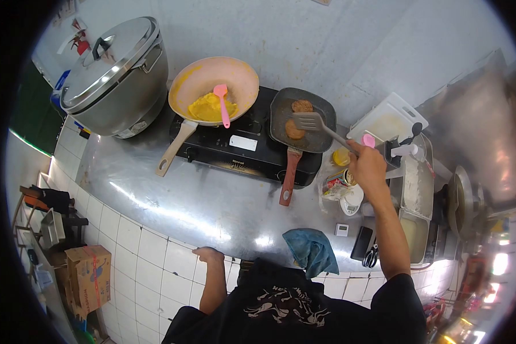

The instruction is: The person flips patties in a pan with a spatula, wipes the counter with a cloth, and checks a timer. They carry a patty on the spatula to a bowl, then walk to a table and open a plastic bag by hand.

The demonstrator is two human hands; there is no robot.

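Shirt front (286, 304) is closest, black with a white print, pressed up to the tiled front of the table (212, 200).

Hands are well apart:
- Left hand (207, 254) sits on the table's front edge and holds nothing. Can't tell if the fingers lie flat or curl over the edge.
- Right hand (367, 163) is clamped on the handle of a slotted spatula (308, 121). The blade is over the dark square pan (327, 112), between the 2 patties (302, 105) or just above them. Can't tell if it touches.

Stove (246, 149) has 2 burners, both taken. The dark pan is on the right one, red handle pointing at the person. The left one has a round cream pan (241, 74) with yellow egg (209, 108) and a pink spatula (222, 103) lying in it.

My read on progress:
- Both patties look brown on the face that shows, so they look well along. Both are still in the pan.
- Egg looks set, not runny, and is also still in its pan.
- No plate or served food in view, so taking food out is still left.

Around it: big lidded pot (114, 74) left of the stove, white cutting board (387, 121) behind the right hand. Blue cloth (311, 249) and scissors (371, 256) lie near the front edge.
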